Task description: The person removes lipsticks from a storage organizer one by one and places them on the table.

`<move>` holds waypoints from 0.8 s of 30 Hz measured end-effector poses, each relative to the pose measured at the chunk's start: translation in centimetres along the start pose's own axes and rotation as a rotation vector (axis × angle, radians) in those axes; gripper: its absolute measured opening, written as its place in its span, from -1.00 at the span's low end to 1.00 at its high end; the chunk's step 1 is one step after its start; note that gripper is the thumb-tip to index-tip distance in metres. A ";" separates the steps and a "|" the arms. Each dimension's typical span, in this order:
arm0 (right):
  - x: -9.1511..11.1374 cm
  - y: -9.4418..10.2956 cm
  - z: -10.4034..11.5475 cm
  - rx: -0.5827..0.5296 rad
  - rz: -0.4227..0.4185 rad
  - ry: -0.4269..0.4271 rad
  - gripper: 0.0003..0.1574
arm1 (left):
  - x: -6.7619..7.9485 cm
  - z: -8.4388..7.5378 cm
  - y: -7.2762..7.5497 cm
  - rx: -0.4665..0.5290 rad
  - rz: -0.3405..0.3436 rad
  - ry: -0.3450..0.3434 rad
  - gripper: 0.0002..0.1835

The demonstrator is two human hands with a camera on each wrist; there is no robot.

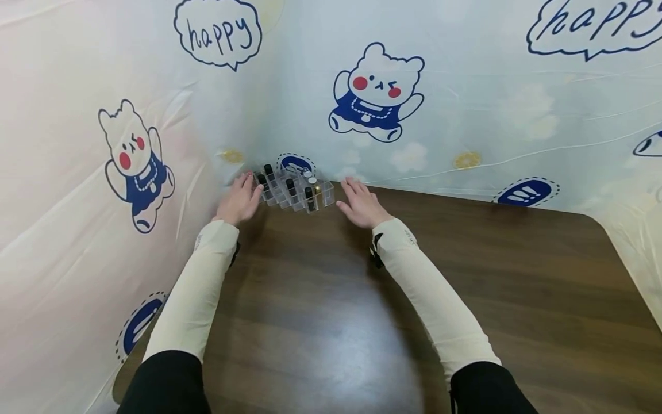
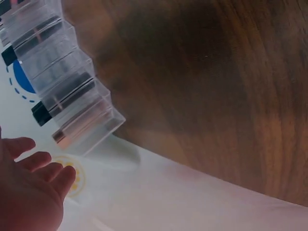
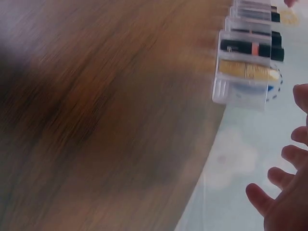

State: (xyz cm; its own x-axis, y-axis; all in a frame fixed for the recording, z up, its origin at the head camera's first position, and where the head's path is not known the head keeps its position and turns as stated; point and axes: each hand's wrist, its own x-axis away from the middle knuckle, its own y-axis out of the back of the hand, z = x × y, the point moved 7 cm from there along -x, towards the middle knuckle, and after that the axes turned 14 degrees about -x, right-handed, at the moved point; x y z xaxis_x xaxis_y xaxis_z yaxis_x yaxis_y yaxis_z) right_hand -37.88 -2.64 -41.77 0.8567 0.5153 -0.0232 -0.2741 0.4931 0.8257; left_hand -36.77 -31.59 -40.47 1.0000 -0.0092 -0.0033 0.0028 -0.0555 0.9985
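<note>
A clear stepped lipstick organizer (image 1: 328,194) stands at the far edge of the table, holding several lipsticks. Most have black caps, like the black tube (image 1: 310,199) near its right end. In the right wrist view a gold lipstick (image 3: 236,70) lies beside a black one with a pink band. My left hand (image 1: 238,201) is at the organizer's left end, fingers extended; the left wrist view shows a small gap to the clear wall (image 2: 113,120). To the right of the organizer, my right hand (image 1: 363,205) is spread and apart from it. Neither hand holds anything.
The brown wooden table (image 1: 320,299) extends toward me and to the right. A pale printed curtain (image 1: 289,98) hangs directly behind the organizer and along the left side, close to my left hand.
</note>
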 end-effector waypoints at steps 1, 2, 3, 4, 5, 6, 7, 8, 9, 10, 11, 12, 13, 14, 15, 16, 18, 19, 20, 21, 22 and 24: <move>-0.2 -0.3 0.3 0.000 0.011 0.003 -0.20 | 0.0 0.1 -0.3 -0.001 0.011 -0.003 -0.27; -0.5 -0.5 0.6 0.006 0.021 0.004 -0.20 | -0.1 0.2 -0.5 0.000 0.017 -0.008 -0.27; -0.7 -0.7 0.8 0.012 0.033 0.001 -0.19 | -0.1 0.3 -0.7 -0.003 0.027 -0.008 -0.27; -0.9 -0.9 1.0 0.019 0.044 0.000 -0.19 | -0.1 0.3 -0.9 -0.002 0.034 -0.008 -0.28; -1.1 -1.2 1.0 0.030 0.058 -0.006 -0.18 | -0.6 0.9 -1.7 0.001 0.057 -0.020 -0.26; -1.3 -1.4 1.1 0.031 0.071 -0.012 -0.18 | -0.7 0.9 -1.9 0.002 0.072 -0.020 -0.27; -1.4 -1.7 1.2 0.031 0.087 -0.018 -0.17 | -0.7 1.0 -2.1 0.000 0.085 -0.022 -0.28; -1.6 -2.0 1.3 0.031 0.105 -0.024 -0.17 | -0.7 1.0 -2.4 -0.010 0.099 -0.022 -0.28; -1.7 -2.4 1.4 0.028 0.124 -0.030 -0.16 | -0.7 1.1 -2.6 -0.015 0.114 -0.021 -0.28; -1.8 -2.6 1.4 0.026 0.133 -0.029 -0.16 | -0.8 1.1 -2.8 -0.016 0.124 -0.023 -0.28; -1.9 -2.8 1.5 0.021 0.147 -0.034 -0.16 | -0.9 1.1 -3.0 -0.019 0.136 -0.023 -0.28; -1.9 -3.0 1.5 0.014 0.159 -0.036 -0.16 | -0.5 0.6 -2.7 -0.028 0.136 -0.010 -0.30; -2.0 -3.2 1.6 0.011 0.167 -0.036 -0.16 | -0.5 0.7 -2.8 -0.031 0.137 -0.009 -0.30; -2.1 -3.4 1.7 0.010 0.169 -0.032 -0.17 | -0.6 0.7 -2.9 -0.030 0.139 -0.007 -0.29; -2.1 -3.5 1.7 0.006 0.169 -0.028 -0.17 | -0.6 0.7 -2.9 -0.026 0.140 -0.004 -0.29; -2.2 -3.6 1.8 0.000 0.169 -0.025 -0.18 | -0.6 0.7 -2.9 -0.026 0.139 -0.003 -0.28; -2.3 -3.8 1.9 -0.012 0.172 -0.023 -0.19 | -0.6 0.7 -2.9 -0.024 0.135 0.000 -0.27; -2.4 -3.9 2.0 -0.017 0.173 -0.021 -0.19 | -0.6 0.7 -2.9 -0.019 0.130 0.003 -0.27; -2.4 -3.9 2.0 -0.023 0.174 -0.020 -0.19 | -0.6 0.7 -2.9 -0.012 0.131 0.009 -0.26; -2.4 -4.0 2.1 -0.029 0.175 -0.020 -0.19 | -0.6 0.7 -2.9 -0.008 0.131 0.016 -0.26; -2.5 -4.0 2.1 -0.025 0.177 -0.022 -0.19 | -0.6 0.8 -2.9 -0.004 0.132 0.023 -0.25; -2.6 -4.1 2.2 -0.012 0.183 -0.027 -0.19 | -0.7 0.9 -3.0 0.009 0.131 0.037 -0.25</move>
State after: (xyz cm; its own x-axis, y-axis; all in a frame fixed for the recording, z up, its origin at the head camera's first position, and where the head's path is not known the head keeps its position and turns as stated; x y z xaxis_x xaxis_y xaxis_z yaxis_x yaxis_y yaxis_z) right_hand -38.04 -7.53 -43.90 0.8034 0.5782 0.1423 -0.4319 0.4014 0.8077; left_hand -37.44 -32.28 -43.46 0.9914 0.0200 0.1295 -0.1279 -0.0651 0.9896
